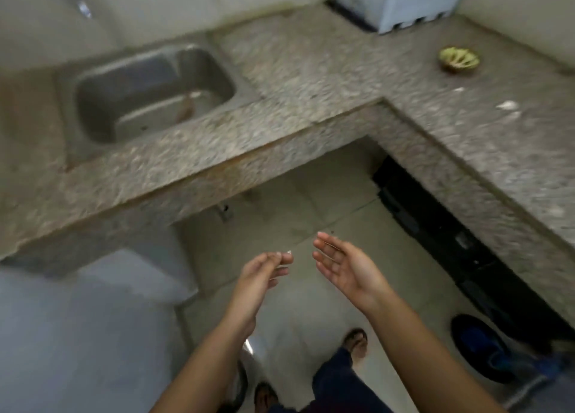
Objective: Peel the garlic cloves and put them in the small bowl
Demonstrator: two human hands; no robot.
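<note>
Two bare forearms reach out over the tiled floor, clear of the worktop, probably to shed peel. Left hand [264, 275], at 6 o'clock, pinches a tiny pale scrap [288, 252] between thumb and bent fingertips. Right hand [345, 266] beside it holds nothing, fingers straight, palm turned inward. Granite counter [311, 70] wraps from 9 to 3 o'clock, with the sink [152, 92] at 10. Small bowl [457, 68], at 2 o'clock, holds pale garlic cloves [460, 57], seemingly peeled.
</note>
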